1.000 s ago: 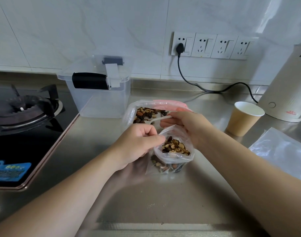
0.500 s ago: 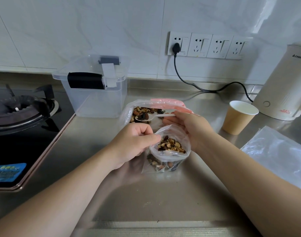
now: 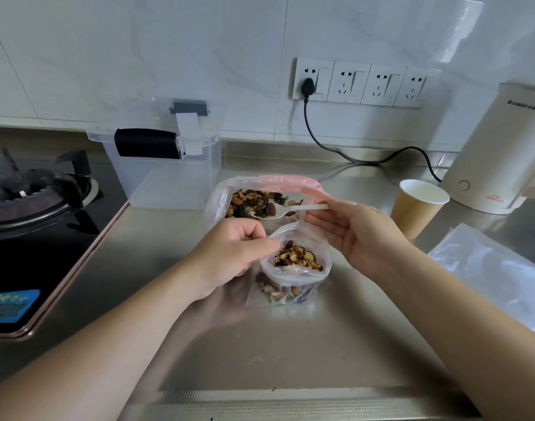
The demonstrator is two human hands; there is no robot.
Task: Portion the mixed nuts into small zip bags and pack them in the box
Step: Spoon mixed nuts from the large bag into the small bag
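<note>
A small clear zip bag (image 3: 293, 276) stands on the steel counter, holding mixed nuts. My left hand (image 3: 232, 256) pinches its left rim and keeps the mouth open. My right hand (image 3: 355, 235) holds the handle of a white plastic spoon (image 3: 286, 211) between thumb and fingertips, palm turned toward me. The spoon's bowl carries nuts and hovers over the big bag of mixed nuts (image 3: 254, 199) with the pink zip strip, just behind the small bag. The clear plastic box (image 3: 166, 165) with a black handle stands further back on the left.
A gas hob (image 3: 32, 202) fills the left side. A paper cup (image 3: 419, 208) and a cream kettle (image 3: 500, 156) with its black cord stand at the right. Flat clear bags (image 3: 490, 271) lie on the counter at the right edge.
My right hand has drawn the spoon, loaded with nuts, out of the big bag toward the right and turned its palm up. My left hand keeps its grip on the small bag.
</note>
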